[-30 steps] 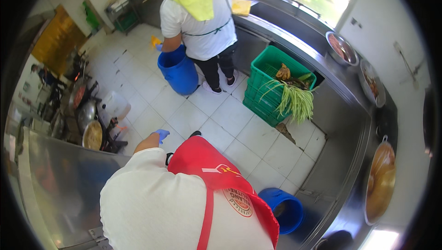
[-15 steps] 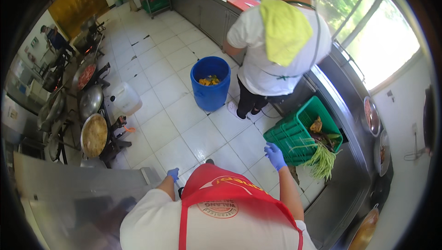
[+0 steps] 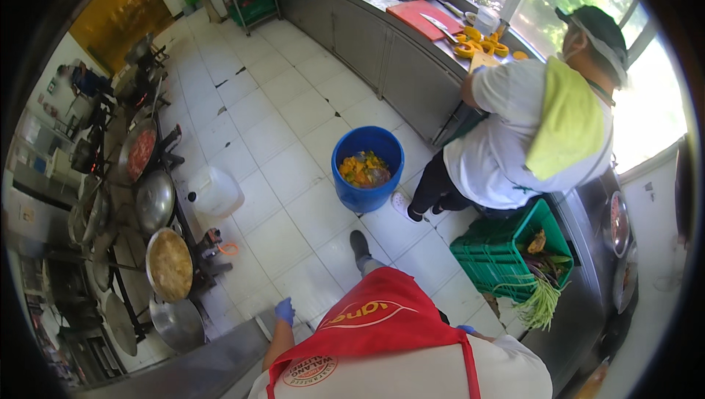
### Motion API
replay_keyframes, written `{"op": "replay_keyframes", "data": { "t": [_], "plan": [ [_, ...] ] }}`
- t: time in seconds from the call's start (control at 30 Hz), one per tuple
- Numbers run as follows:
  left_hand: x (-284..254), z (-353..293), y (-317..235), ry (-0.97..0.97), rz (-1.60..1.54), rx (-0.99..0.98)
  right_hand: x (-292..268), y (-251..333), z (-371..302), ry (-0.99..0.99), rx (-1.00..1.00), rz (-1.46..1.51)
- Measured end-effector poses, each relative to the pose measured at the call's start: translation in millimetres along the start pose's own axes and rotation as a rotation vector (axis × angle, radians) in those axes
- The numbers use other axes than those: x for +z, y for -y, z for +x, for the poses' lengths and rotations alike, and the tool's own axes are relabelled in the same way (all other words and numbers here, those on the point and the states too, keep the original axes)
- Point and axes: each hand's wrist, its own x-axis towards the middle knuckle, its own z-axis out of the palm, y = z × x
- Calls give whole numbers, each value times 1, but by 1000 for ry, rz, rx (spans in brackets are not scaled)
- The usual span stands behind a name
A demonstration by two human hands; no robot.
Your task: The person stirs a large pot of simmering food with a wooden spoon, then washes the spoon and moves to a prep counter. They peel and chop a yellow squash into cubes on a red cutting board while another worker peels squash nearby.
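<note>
Since half a second ago, your view has swung toward the blue bin [image 3: 367, 168].
Your left hand [image 3: 284, 311], gloved, fingers loosely together and empty, hangs beside the steel counter [image 3: 191, 370]; your right hand [image 3: 467, 330] is nearly hidden, so its fingers cannot be told.

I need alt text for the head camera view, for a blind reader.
A person in a red apron walks through a kitchen, left hand in a blue glove touching nothing. Ahead, a co-worker stands at a counter beside a blue bucket.

The left hand [image 3: 285, 311], in a blue glove, hangs at the person's left side with the arm bent, holding nothing. Only a sliver of the gloved right hand [image 3: 465, 330] shows at the right hip, its grip hidden.
</note>
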Motion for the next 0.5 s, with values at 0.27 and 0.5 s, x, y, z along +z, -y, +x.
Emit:
{"op": "replay_keyframes", "data": {
  "t": [0.27,0.5],
  "plan": [
    [-30,46,-108,-57,196,-67,156,309,-33,16,-302,-350],
    [-15,139,-240,-1,210,-25,323,689,-273,99,-1306,-205]
  ]
}}
